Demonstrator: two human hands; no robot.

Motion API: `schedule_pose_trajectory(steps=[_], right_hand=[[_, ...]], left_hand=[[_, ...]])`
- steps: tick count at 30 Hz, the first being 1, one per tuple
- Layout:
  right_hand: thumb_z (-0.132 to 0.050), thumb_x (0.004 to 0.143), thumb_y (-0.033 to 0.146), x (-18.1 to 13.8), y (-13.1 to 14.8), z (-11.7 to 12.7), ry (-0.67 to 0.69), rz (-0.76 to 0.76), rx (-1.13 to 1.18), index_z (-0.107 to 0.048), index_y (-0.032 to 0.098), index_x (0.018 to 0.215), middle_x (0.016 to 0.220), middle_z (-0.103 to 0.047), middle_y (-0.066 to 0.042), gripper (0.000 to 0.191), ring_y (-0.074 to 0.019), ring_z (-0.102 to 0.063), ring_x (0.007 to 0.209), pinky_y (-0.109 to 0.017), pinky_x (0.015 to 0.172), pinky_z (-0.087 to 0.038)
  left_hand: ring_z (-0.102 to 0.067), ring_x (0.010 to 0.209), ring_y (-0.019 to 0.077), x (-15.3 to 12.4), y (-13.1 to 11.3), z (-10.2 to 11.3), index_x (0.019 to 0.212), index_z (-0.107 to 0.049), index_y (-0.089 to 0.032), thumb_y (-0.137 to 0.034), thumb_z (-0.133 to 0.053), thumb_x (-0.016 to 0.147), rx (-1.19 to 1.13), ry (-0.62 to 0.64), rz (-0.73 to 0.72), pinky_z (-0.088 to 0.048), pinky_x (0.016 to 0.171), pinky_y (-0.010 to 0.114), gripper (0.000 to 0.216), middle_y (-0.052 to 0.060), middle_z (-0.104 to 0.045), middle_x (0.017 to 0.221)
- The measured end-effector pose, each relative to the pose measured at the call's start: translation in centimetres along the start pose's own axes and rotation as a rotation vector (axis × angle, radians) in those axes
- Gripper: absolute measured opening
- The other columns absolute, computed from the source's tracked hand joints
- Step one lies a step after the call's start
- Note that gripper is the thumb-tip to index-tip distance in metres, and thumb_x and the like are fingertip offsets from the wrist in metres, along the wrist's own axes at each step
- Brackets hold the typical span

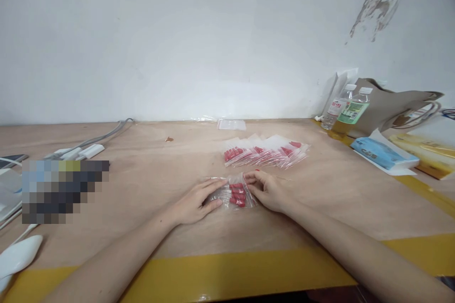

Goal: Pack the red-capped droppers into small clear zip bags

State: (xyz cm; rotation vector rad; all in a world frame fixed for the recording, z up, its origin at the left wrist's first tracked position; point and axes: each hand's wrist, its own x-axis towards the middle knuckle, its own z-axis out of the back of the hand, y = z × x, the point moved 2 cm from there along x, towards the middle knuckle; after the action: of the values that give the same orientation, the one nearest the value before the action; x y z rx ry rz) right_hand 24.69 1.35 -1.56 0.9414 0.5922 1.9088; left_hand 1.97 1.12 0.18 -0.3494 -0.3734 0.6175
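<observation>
A clear zip bag (226,194) lies flat on the table between my hands, with several red-ended clear pieces (237,194) side by side inside; their exact kind I cannot make out. My left hand (199,201) holds the bag's left end, fingers stretched along its upper edge and thumb at its lower edge. At the other end, my right hand (268,190) pinches the bag by its right edge, fingers curled in towards the thumb. Just beyond them lies an overlapping row of similar filled bags (265,151) with red pieces showing through.
Behind the row lies a flat clear bag (232,125) near the wall. On the right are two bottles (350,112), a grey-brown bag (384,104) and a blue tissue pack (386,152). Cables (103,133), white plugs (90,151) and a white object (19,255) are on the left.
</observation>
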Motion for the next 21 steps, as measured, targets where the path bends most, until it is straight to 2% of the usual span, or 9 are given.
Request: schedule_pose_trajectory(steps=[2,6,10,13,16,18,21], right_hand=[[-0.051,0.077,0.017,0.2,-0.2,1.0,-0.003,0.031,-0.072,-0.058,0.019,0.098,0.089,-0.066,-0.004,0.022,-0.0156,-0.06,0.081,-0.032,0.076,-0.045],[-0.057,0.074,0.023,0.9,-1.7,3.4,-0.127,0.04,-0.408,-0.063,0.017,0.087,0.086,-0.061,-0.008,0.016,-0.0202,-0.055,0.084,-0.035,0.076,-0.042],[-0.056,0.075,0.024,1.2,-3.1,4.1,-0.065,0.007,-0.465,-0.065,0.018,0.077,0.075,-0.058,-0.006,0.011,-0.019,-0.054,0.076,-0.034,0.07,-0.042],[-0.052,0.077,0.023,1.1,-2.3,4.5,-0.149,0.041,-0.323,-0.06,0.018,0.077,0.074,-0.059,-0.005,0.01,-0.0164,-0.054,0.07,-0.031,0.066,-0.042],[-0.052,0.079,0.029,0.7,-0.8,5.4,-0.38,0.042,-0.013,-0.048,0.02,0.097,0.076,-0.056,-0.002,0.021,-0.0129,-0.053,0.064,-0.026,0.058,-0.042],[-0.054,0.077,0.035,0.5,-0.4,5.7,-0.508,-0.001,0.221,-0.037,0.023,0.107,0.077,-0.053,0.001,0.036,-0.0105,-0.052,0.059,-0.024,0.053,-0.042],[-0.06,0.07,0.043,0.4,-0.8,5.4,-0.572,-0.137,0.474,-0.034,0.023,0.104,0.073,-0.053,0.004,0.046,-0.0086,-0.051,0.052,-0.023,0.05,-0.043]], left_hand=[[-0.038,0.122,0.0203,0.0,0.0,0.0,0.133,-0.032,-0.026,-0.035,-0.042,0.089,0.003,0.002,0.003,-0.031,0.102,0.039,0.046,0.004,-0.041,0.134],[-0.037,0.122,0.0195,0.0,0.0,0.1,0.132,-0.034,-0.027,-0.034,-0.042,0.089,0.006,0.011,0.011,-0.031,0.102,0.038,0.044,0.003,-0.038,0.135],[-0.039,0.12,0.0199,-0.1,0.1,0.1,0.129,-0.039,-0.026,-0.034,-0.042,0.089,-0.009,0.005,0.01,-0.035,0.1,0.036,0.041,0.004,-0.037,0.135],[-0.041,0.119,0.0204,-0.1,0.2,0.1,0.129,-0.04,-0.026,-0.034,-0.042,0.089,-0.014,0.005,0.01,-0.036,0.099,0.036,0.04,0.005,-0.038,0.134],[-0.04,0.119,0.0206,-0.1,0.3,0.1,0.129,-0.039,-0.027,-0.034,-0.043,0.089,-0.014,0.011,0.02,-0.035,0.099,0.037,0.041,0.004,-0.038,0.134],[-0.039,0.12,0.0207,-0.1,0.4,0.1,0.129,-0.039,-0.027,-0.034,-0.044,0.089,-0.011,0.017,0.029,-0.034,0.1,0.037,0.041,0.004,-0.038,0.134],[-0.038,0.121,0.0208,-0.1,0.4,0.0,0.129,-0.04,-0.027,-0.035,-0.044,0.088,-0.001,0.025,0.041,-0.033,0.1,0.037,0.042,0.004,-0.038,0.134]])
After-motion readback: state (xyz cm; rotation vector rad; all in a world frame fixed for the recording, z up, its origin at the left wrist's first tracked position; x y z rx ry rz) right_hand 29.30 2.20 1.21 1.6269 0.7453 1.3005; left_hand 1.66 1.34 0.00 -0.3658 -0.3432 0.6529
